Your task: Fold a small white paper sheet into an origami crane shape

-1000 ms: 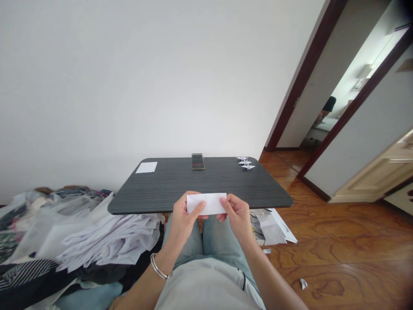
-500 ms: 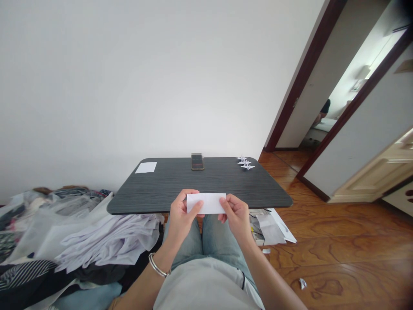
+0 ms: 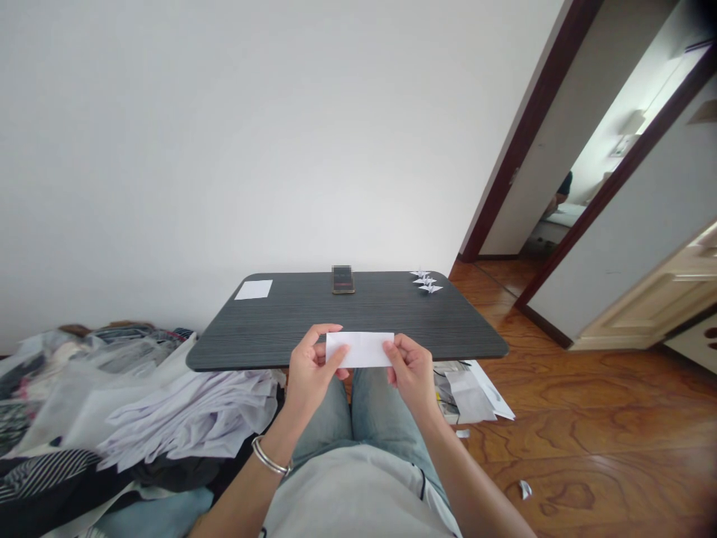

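A white folded strip of paper (image 3: pixel 364 350) is held up at the near edge of the dark table (image 3: pixel 280 321). My left hand (image 3: pixel 314 366) pinches its left end, thumb on the near face and fingers behind. At the other end, my right hand (image 3: pixel 411 370) grips the strip the same way. Faint crease lines show on the paper. Several white paper cranes (image 3: pixel 429 288) stand at the table's far right corner. A flat sheet of white paper (image 3: pixel 254 289) lies at the far left.
A phone (image 3: pixel 343 279) stands at the table's back edge by the wall. Clothes and plastic bags (image 3: pixel 184 418) are heaped on the left. Papers (image 3: pixel 473 392) sit low beside my right knee, and a paper scrap (image 3: pixel 525 489) lies on the wooden floor. Through the doorway a person (image 3: pixel 562 190) is partly visible.
The paper strip has risen very slightly and shifted a little to the right. My left hand has moved slightly left along it; both hands keep their pinch.
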`<state>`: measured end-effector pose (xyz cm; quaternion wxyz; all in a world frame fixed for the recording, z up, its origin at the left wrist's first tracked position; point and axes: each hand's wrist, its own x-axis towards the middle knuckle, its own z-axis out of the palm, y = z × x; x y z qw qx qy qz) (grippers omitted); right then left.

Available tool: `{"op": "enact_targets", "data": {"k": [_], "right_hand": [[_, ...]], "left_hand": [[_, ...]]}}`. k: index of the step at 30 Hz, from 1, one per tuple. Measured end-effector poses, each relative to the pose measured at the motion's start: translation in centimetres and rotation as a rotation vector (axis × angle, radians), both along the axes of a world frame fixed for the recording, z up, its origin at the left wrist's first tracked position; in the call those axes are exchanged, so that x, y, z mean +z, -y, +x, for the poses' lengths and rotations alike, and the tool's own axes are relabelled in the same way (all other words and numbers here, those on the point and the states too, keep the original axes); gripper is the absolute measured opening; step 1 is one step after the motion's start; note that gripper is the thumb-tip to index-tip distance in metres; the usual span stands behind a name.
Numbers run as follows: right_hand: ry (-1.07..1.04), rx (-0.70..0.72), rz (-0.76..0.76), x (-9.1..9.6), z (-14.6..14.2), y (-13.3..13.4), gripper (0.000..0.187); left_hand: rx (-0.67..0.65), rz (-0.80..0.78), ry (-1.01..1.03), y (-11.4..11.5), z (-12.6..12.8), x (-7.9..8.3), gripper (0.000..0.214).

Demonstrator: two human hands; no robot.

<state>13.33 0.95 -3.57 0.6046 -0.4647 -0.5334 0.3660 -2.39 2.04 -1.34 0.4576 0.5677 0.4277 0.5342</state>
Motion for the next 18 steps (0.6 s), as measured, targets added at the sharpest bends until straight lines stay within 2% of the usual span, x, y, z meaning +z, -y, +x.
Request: {"op": "enact_targets", "data": {"k": [2,5,9,11,14,18], "right_hand": [[0.03,0.0,-0.002,-0.6,0.2,-0.6,0.032],[0.159,0.005,-0.036,-2.5,0.7,-2.6,0.033],[0.669,-0.193,-0.021,-5.8,1.3,-6.3,0.031],[0.725,-0.222,-0.037,-7.1,1.4,-7.9,0.026],[0.786,-0.254,-0.051,-8.3,1.3,-9.5,0.022],[0.861,-0.277,-0.041,-8.9,1.2,-10.8,0.019]], "left_hand": [[0.004,0.025,-0.039,-0.6,-0.2,-0.7,0.038],[0.044,0.1,-0.174,-2.7,-0.7,-2.9,0.031],[0.106,0.17,-0.445,-6.8,-1.2,-6.8,0.021],[0.111,0.17,-0.503,-8.6,-1.3,-8.4,0.016],[0.126,0.17,-0.577,-10.5,-1.1,-9.7,0.014],[0.162,0.163,-0.676,-11.7,-0.8,-10.5,0.016]]}}
